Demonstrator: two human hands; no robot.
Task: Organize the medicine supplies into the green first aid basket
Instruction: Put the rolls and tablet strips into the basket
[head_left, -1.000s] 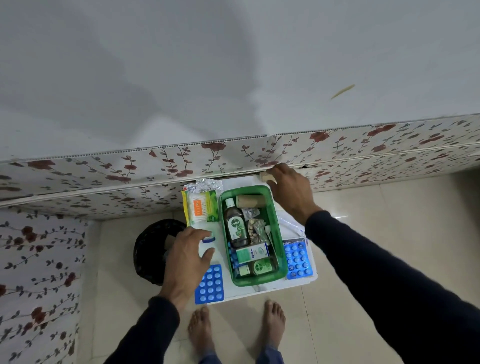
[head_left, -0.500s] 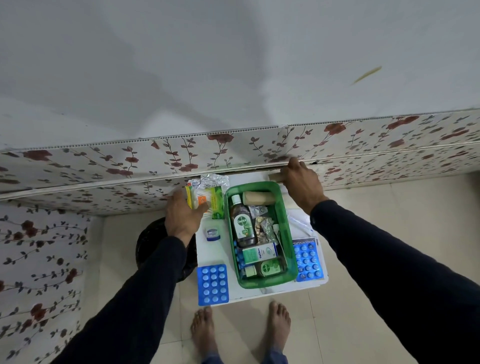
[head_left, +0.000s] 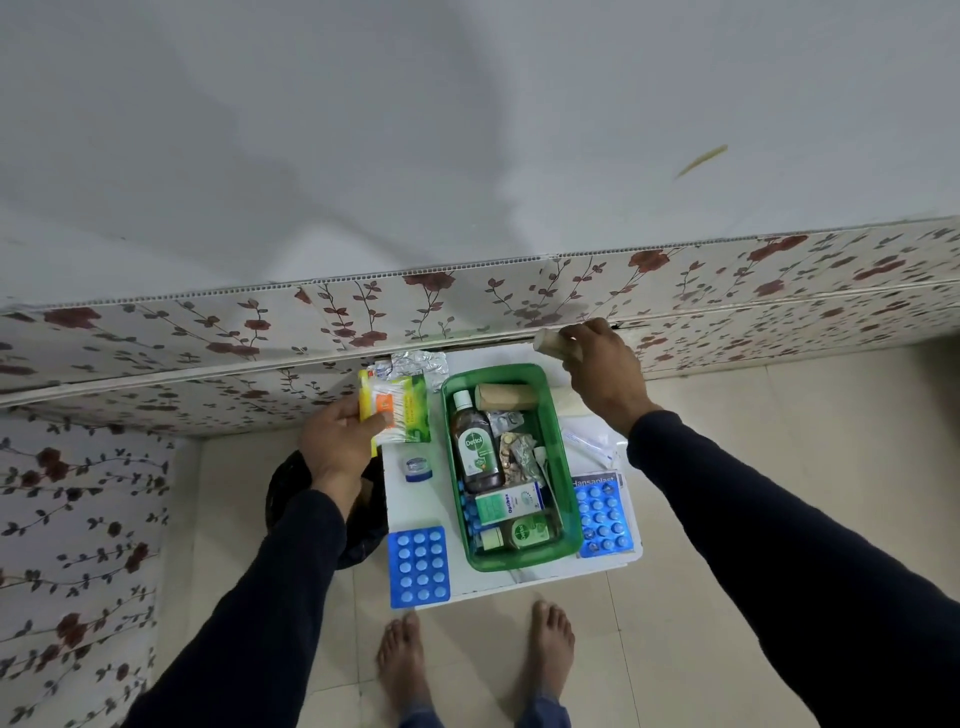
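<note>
The left hand (head_left: 340, 447) gripped a cotton-bud packet (head_left: 397, 410) just left of the green basket (head_left: 563, 457) on the white table (head_left: 421, 504), while the right hand (head_left: 605, 376) clasped a beige roll (head_left: 553, 344) beyond its far right corner.

The green basket (head_left: 568, 457) is glossy translucent plastic; the blister packs (head_left: 418, 566) look shiny blue plastic, the foil strip (head_left: 418, 364) crinkled silver, the floor tiles (head_left: 727, 467) polished.
</note>
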